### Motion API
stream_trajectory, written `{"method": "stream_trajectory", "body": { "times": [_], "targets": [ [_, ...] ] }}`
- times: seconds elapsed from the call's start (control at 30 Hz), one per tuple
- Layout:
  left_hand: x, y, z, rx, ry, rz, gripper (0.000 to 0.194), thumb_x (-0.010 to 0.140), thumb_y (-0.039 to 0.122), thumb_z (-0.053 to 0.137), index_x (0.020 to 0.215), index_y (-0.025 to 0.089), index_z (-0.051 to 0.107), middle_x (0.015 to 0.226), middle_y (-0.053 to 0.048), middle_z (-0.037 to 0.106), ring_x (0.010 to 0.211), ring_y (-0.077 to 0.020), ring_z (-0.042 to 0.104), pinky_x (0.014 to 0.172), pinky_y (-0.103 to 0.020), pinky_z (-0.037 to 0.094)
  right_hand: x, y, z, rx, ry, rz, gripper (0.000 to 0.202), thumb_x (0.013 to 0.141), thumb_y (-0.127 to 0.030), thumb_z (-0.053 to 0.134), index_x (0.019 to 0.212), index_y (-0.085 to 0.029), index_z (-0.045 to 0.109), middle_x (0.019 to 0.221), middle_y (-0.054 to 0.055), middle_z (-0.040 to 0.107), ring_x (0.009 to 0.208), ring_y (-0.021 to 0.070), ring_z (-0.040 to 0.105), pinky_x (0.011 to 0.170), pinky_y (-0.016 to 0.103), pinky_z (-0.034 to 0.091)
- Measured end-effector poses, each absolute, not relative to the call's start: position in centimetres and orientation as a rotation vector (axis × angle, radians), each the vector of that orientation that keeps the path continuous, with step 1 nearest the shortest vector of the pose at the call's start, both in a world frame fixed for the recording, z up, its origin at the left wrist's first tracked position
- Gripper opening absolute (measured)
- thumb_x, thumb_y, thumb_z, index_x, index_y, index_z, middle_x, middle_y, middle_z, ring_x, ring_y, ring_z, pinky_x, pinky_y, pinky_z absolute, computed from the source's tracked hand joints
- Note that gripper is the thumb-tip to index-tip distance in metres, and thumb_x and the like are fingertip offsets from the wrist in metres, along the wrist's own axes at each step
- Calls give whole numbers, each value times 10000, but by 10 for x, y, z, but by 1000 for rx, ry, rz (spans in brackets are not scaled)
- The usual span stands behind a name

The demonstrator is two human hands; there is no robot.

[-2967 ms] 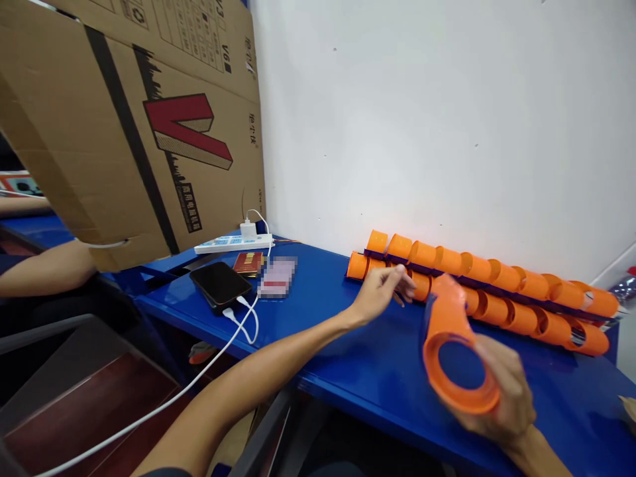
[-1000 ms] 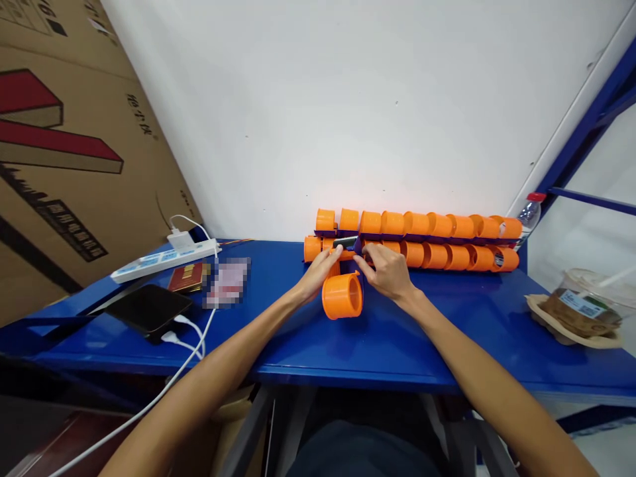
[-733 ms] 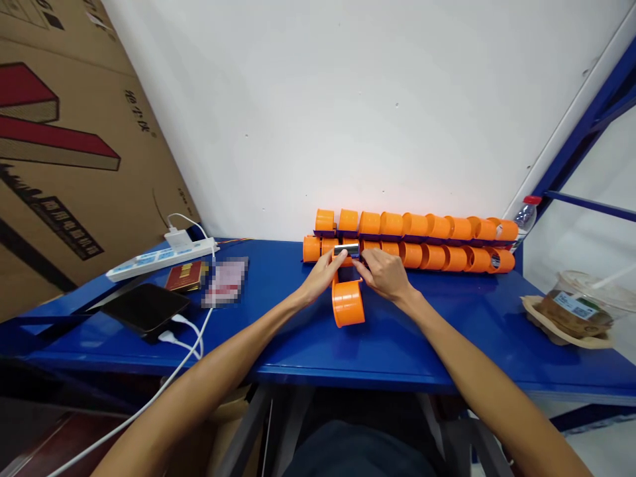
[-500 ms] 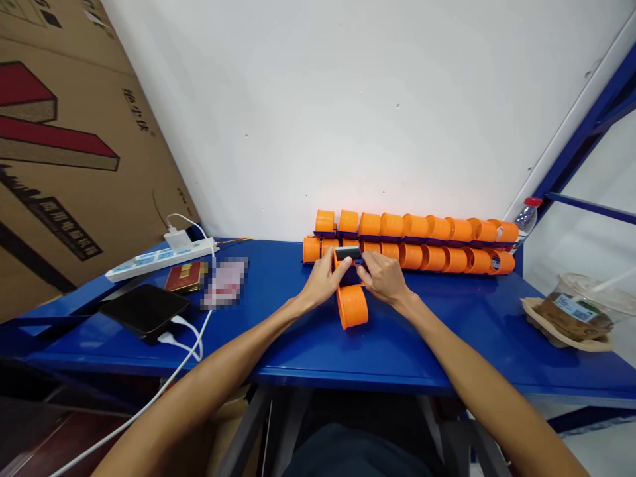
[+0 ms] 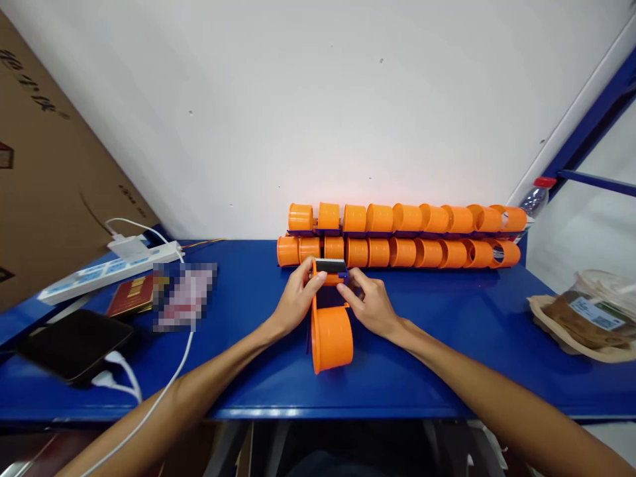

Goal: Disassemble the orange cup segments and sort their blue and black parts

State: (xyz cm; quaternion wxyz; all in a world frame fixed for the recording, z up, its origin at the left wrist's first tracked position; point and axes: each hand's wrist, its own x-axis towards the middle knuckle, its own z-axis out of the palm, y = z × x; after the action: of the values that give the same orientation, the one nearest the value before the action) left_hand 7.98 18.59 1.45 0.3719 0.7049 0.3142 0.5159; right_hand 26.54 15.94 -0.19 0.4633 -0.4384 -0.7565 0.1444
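An orange tape dispenser [image 5: 334, 339] stands in front of me on the blue table, its round hub nearest the front edge. Its far end carries a dark block with a toothed edge [image 5: 330, 265]. My left hand [image 5: 298, 296] grips that end from the left, thumb on the orange side by the dark block. From the right, my right hand [image 5: 370, 301] pinches the blue part at the block's right end. Behind my hands, similar orange pieces stand in two long rows, a rear row [image 5: 380, 218] and a front row [image 5: 402, 252].
At left on the blue table [image 5: 238, 387] lie a power strip [image 5: 112, 270], a black phone [image 5: 74, 344] with white cables, a red booklet [image 5: 132, 295] and a blurred pink item [image 5: 186, 298]. A lidded cup [image 5: 593, 315] in a tray and a bottle [image 5: 536, 199] are at right.
The view has moved closer and shifted, so the rows and dispenser appear larger. Both hands still hold the dispenser's far end, and more of its toothed block and hub now shows.
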Motion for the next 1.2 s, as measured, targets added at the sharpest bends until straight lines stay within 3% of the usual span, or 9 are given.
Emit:
{"method": "stream_trajectory", "body": {
  "times": [0.13, 0.3, 0.5, 0.7, 0.87, 1.03, 1.2],
  "targets": [
    [82, 191, 8, 1732, 831, 1204, 447, 909, 631, 631, 919, 184, 601, 855, -13, 598, 801, -184, 549, 757, -298, 455, 268, 158, -4, -1174, -1838, 397, 281, 1001, -397, 576, 779, -231, 528, 619, -32, 606, 512, 120, 515, 545, 248, 330],
    [80, 196, 8, 1677, 814, 1131, 490, 874, 674, 660, 903, 187, 618, 852, -13, 615, 801, -187, 568, 760, -297, 461, 269, 158, -5, -1293, -1947, 219, 319, 1033, -413, 526, 777, -224, 548, 607, 0, 628, 512, 142, 541, 559, 271, 309],
    [85, 194, 12, 1495, 747, 1092, 543, 853, 692, 684, 1014, 175, 721, 1016, -69, 756, 984, -256, 683, 981, -359, 491, 270, 159, 1, -1382, -1962, 152, 343, 1062, -435, 482, 833, -211, 604, 657, 23, 688, 563, 154, 612, 583, 259, 343],
    [89, 189, 11, 1436, 777, 1046, 568, 866, 694, 669, 1049, 165, 768, 1077, -90, 786, 1093, -306, 694, 1039, -401, 488, 273, 157, 2, -1414, -1948, 172, 370, 1053, -444, 515, 771, -216, 586, 632, 7, 682, 537, 137, 602, 573, 250, 342],
    [86, 190, 10, 1494, 838, 1110, 534, 894, 681, 634, 1090, 203, 770, 1197, -91, 775, 1241, -323, 654, 1147, -449, 441, 274, 165, 9, -1486, -2103, -11, 349, 1073, -428, 493, 874, -193, 658, 695, 41, 741, 602, 171, 677, 584, 272, 313],
    [81, 189, -2, 1440, 896, 1108, 574, 934, 698, 570, 1241, 238, 724, 1443, -91, 670, 1486, -311, 477, 1269, -457, 297, 271, 170, 24, -1509, -2252, -197, 352, 1091, -399, 479, 967, -153, 699, 783, 88, 785, 686, 194, 726, 586, 294, 265],
    [84, 185, -2, 1421, 823, 1087, 568, 972, 669, 546, 1330, 248, 679, 1471, -87, 650, 1451, -297, 518, 1249, -448, 336, 269, 170, 27, -1455, -2308, -260, 339, 1088, -376, 487, 955, -146, 698, 791, 89, 782, 687, 192, 720, 583, 298, 266]
  ]
}}
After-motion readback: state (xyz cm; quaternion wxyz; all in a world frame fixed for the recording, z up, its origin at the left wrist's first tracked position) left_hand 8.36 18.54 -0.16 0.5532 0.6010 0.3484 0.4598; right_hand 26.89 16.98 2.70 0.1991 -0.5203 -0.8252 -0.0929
